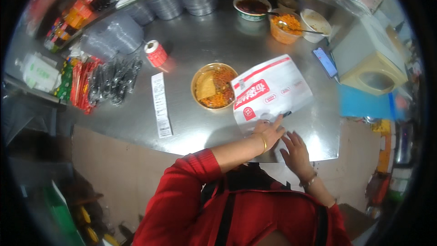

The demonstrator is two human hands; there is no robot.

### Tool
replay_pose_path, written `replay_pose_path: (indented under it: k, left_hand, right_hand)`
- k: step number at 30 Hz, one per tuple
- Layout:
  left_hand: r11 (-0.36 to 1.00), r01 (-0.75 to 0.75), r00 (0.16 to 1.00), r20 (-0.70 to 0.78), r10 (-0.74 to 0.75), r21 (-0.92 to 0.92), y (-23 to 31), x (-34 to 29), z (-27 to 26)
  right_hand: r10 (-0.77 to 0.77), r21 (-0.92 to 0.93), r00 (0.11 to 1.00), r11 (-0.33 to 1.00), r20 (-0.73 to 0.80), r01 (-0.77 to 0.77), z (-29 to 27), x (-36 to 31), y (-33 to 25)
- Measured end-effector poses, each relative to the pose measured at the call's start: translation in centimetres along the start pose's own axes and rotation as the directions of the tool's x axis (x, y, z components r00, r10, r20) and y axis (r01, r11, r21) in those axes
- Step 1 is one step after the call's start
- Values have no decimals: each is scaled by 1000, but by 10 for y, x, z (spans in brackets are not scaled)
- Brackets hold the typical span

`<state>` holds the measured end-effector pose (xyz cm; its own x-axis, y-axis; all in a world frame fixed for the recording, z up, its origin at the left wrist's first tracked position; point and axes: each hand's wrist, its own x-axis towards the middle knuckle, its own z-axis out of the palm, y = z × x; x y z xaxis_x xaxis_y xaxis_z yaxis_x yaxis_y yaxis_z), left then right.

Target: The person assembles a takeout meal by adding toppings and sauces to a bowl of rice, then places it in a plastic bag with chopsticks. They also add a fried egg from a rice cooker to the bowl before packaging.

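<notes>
A white paper bag (277,86) with red printing lies on the steel counter, slanting to the right. My left hand (268,133), with a gold bracelet at its wrist, rests on the bag's near edge with fingers stretched over it. A small black piece (287,114) shows on the bag by those fingertips. Just right of it, my right hand (298,156) hovers by the counter's front edge, fingers apart and holding nothing. A round bowl (215,85) of food, with a flat tan piece on top, stands against the bag's left side.
Left on the steel counter (191,127) are a paper receipt (160,105), a label roll (155,53) and wrapped black utensils (116,78). Clear lids (111,36) are stacked behind. At the back right stand food tubs (285,26), a phone (325,62) and a boxy machine (371,57).
</notes>
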<state>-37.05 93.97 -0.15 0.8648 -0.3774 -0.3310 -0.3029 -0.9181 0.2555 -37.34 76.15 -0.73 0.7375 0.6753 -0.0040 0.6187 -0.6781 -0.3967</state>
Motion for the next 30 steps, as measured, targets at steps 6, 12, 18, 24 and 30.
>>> replay_pose_path:
  k: [6, 12, 18, 24, 30]
  left_hand:
    - [715, -690, 567, -695, 442, -108, 74, 14, -65]
    - [-201, -966, 30, -846, 533, -161, 218, 17, -201]
    - [-619, -683, -180, -733, 656, -387, 403, 104, -233]
    - [-621, -598, -44, -752, 657, -508, 558, 230, -212]
    - [-477, -601, 278, -726, 629, -642, 677, 357, -110]
  right_hand:
    - [457, 369, 888, 833, -39, -412, -14, -116, 23]
    - [704, 562, 686, 649, -185, -514, -41, -230, 105]
    - [818, 573, 519, 557, -249, -602, -116, -361, 216]
    - [852, 675, 404, 514, -333, -528, -165, -452, 379]
    - [952, 506, 183, 286, -243, -814, -100, -605, 506]
